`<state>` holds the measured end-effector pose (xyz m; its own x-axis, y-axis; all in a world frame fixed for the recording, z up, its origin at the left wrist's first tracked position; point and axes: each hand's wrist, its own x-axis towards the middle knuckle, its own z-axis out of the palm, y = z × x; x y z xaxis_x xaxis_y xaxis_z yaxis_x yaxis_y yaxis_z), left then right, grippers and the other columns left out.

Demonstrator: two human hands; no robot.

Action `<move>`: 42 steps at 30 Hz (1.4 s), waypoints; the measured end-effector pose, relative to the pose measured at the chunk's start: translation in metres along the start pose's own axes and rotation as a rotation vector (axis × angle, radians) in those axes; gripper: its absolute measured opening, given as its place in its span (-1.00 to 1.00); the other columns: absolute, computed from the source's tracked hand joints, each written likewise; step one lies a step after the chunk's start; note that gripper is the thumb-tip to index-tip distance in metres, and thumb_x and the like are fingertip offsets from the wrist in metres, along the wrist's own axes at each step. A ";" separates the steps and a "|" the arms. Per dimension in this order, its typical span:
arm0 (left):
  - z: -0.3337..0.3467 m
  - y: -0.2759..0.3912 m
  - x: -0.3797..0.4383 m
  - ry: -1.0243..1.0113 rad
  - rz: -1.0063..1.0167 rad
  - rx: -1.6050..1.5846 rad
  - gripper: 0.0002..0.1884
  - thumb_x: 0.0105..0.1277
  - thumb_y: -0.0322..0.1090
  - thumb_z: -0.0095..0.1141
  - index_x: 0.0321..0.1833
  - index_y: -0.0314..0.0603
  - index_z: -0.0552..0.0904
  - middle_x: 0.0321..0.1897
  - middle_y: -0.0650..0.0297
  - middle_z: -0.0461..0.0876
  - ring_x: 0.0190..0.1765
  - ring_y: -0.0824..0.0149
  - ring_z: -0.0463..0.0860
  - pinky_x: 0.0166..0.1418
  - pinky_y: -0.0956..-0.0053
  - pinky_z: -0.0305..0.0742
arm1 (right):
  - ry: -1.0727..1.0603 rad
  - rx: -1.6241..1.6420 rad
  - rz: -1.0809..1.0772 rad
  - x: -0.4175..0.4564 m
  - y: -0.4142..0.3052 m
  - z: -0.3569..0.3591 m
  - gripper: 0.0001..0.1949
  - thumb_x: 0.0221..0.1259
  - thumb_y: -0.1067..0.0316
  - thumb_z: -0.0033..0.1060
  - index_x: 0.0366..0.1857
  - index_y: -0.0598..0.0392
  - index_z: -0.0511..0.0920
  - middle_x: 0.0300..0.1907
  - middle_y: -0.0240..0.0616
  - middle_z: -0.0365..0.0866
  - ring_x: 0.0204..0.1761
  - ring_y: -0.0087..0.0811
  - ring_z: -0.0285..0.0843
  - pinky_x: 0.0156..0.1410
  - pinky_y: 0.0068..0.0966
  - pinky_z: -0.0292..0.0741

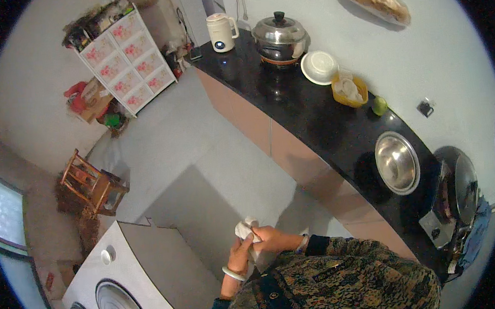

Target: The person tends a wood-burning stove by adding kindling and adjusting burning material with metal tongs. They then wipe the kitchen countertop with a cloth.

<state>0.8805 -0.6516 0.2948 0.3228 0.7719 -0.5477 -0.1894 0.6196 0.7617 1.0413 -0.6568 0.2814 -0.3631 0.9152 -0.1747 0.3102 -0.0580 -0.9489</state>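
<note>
A bunched white cloth [244, 228] is gripped between my two hands, in front of my body and above the floor. My left hand [238, 255], with a pale bangle at its wrist, grips the cloth from the left. From the other side my right hand [271, 239] closes on the same cloth, its fingers close to those of the left. A strip of the cloth hangs below the hands. Some of the fingers are hidden by the folds and by each other.
To the right runs a black countertop [301, 123] with an electric kettle [222, 33], a lidded pot [280, 40], a white bowl [320, 67], a yellow basket [350, 91], a green fruit [379, 106], a metal basin [397, 162] and a gas stove [439, 227]. A white stove-like unit [129, 263] stands left; a wooden chair [94, 185] stands beyond.
</note>
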 end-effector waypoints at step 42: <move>0.000 0.369 0.748 -0.252 -0.225 -0.011 -0.66 0.51 -0.25 -0.08 0.14 -0.42 0.48 -0.09 0.02 0.67 -0.03 0.21 0.68 0.11 0.34 0.56 | 0.998 -0.694 0.361 0.611 0.123 -0.527 -0.60 0.21 0.46 -0.04 0.15 0.30 0.38 0.11 0.15 0.43 0.17 0.16 0.37 0.28 -0.11 0.32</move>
<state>1.0521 0.1544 0.1660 0.5768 0.5572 -0.5974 -0.0973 0.7729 0.6270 1.3205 0.1052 0.1966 0.5620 0.8102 0.1665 0.7568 -0.4224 -0.4989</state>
